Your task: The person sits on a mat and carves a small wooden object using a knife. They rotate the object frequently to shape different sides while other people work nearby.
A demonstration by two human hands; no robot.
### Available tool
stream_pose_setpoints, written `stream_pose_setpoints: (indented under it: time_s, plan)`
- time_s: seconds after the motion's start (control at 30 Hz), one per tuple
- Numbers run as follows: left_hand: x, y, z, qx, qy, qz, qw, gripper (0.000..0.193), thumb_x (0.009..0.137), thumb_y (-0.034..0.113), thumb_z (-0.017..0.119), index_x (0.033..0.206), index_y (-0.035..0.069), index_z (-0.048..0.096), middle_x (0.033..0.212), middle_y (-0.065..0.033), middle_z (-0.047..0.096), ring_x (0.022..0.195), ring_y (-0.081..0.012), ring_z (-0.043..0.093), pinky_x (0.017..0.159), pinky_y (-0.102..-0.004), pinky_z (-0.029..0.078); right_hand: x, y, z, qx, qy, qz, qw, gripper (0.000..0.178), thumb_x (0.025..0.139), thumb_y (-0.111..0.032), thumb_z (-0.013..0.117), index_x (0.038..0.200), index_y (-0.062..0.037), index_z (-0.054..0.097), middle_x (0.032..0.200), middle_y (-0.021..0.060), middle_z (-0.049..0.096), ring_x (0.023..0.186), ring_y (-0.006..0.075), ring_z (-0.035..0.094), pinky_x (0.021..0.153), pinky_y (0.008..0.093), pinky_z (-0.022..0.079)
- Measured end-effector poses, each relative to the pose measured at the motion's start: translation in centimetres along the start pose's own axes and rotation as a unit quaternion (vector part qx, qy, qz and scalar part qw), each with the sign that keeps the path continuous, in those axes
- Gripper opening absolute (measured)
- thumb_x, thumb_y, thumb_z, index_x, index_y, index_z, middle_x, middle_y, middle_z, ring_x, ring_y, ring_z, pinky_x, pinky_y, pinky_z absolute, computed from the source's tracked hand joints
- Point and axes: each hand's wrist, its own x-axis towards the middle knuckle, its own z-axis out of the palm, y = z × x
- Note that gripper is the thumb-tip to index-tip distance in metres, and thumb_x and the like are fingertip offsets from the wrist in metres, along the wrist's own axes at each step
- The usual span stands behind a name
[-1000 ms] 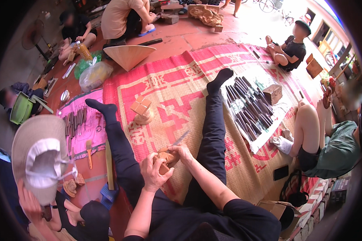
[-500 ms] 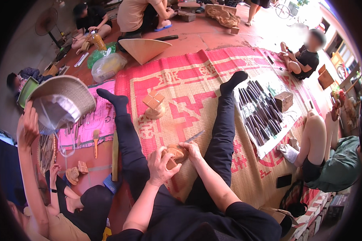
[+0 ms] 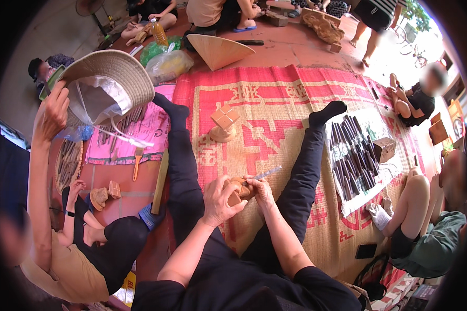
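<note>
Between my legs, low over the mat, I hold a small carved block of light brown wood (image 3: 242,192). My left hand (image 3: 219,201) is closed round its left side, thumb and fingers gripping it. At the other side my right hand (image 3: 262,193) is closed on a slim grey metal carving tool (image 3: 269,171), which points up and to the right. The end of the tool against the wood is hidden by my fingers. Farther out on the mat stands a pale wooden piece with a cube-shaped top (image 3: 225,117) and a round base.
A red and tan woven mat (image 3: 267,129) spreads ahead. Dark-handled chisels (image 3: 354,160) lie on white sheeting at right, beside a wooden block (image 3: 384,150). A person at left holds up a woven sun hat (image 3: 111,72). A brush (image 3: 137,163) and a conical hat (image 3: 219,51) lie farther out.
The whole view has swung, so the scene sits farther right. The sun hat at left is tilted differently. Both my hands stay on the wood, with the tool at a slightly flatter angle.
</note>
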Motion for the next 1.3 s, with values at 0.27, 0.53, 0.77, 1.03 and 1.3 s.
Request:
stream_pose_setpoints:
  time_s: [0.27, 0.53, 0.77, 1.03, 1.3]
  plan:
    - [0.6, 0.0, 0.2, -0.016, 0.000, -0.005, 1.000, 0.039, 0.057, 0.032, 0.081, 0.085, 0.014, 0.061, 0.103, -0.0080, 0.053, 0.091, -0.0263, 0.057, 0.081, -0.0411, 0.044, 0.9, 0.7, -1.2, -0.017, 0.052, -0.007, 0.998, 0.023, 0.077, -0.005, 0.068, 0.099, 0.0014, 0.066, 0.084, 0.0047, 0.066, 0.071, 0.0114, 0.058, 0.069, 0.0239, 0.046]
    - [0.3, -0.4, -0.1, 0.000, 0.004, -0.035, 0.999, 0.037, 0.058, 0.030, 0.080, 0.086, 0.016, 0.060, 0.105, -0.0068, 0.053, 0.092, -0.0253, 0.057, 0.081, -0.0409, 0.044, 0.7, 0.5, -0.8, -0.014, 0.053, -0.017, 0.998, 0.020, 0.078, -0.005, 0.067, 0.097, 0.0017, 0.068, 0.087, 0.0075, 0.068, 0.076, 0.0150, 0.062, 0.075, 0.0274, 0.050]
    - [0.1, -1.1, 0.1, 0.003, 0.016, -0.035, 0.999, 0.038, 0.057, 0.031, 0.080, 0.086, 0.016, 0.060, 0.104, -0.0068, 0.053, 0.092, -0.0256, 0.057, 0.081, -0.0412, 0.043, 0.1, -0.4, 0.2, -0.056, -0.011, -0.009, 0.998, 0.030, 0.075, -0.009, 0.070, 0.103, 0.0006, 0.063, 0.083, 0.0028, 0.064, 0.078, 0.0127, 0.059, 0.078, 0.0236, 0.044]
    - [0.6, -0.3, 0.3, -0.004, 0.002, -0.018, 1.000, 0.037, 0.058, 0.031, 0.080, 0.086, 0.016, 0.060, 0.104, -0.0071, 0.053, 0.092, -0.0259, 0.056, 0.080, -0.0419, 0.043, 1.1, 0.8, -1.8, 0.028, 0.059, 0.047, 0.997, 0.033, 0.073, -0.008, 0.071, 0.104, 0.0022, 0.063, 0.087, 0.0067, 0.066, 0.082, 0.0151, 0.061, 0.081, 0.0253, 0.044]
    - [0.3, -0.7, 0.2, 0.009, 0.006, -0.033, 0.999, 0.038, 0.058, 0.031, 0.079, 0.087, 0.014, 0.061, 0.104, -0.0078, 0.053, 0.093, -0.0262, 0.056, 0.082, -0.0414, 0.042, 0.2, -0.5, -0.1, -0.077, 0.016, 0.008, 0.997, 0.030, 0.073, -0.011, 0.072, 0.100, 0.0016, 0.066, 0.091, 0.0100, 0.068, 0.087, 0.0194, 0.063, 0.079, 0.0319, 0.047]
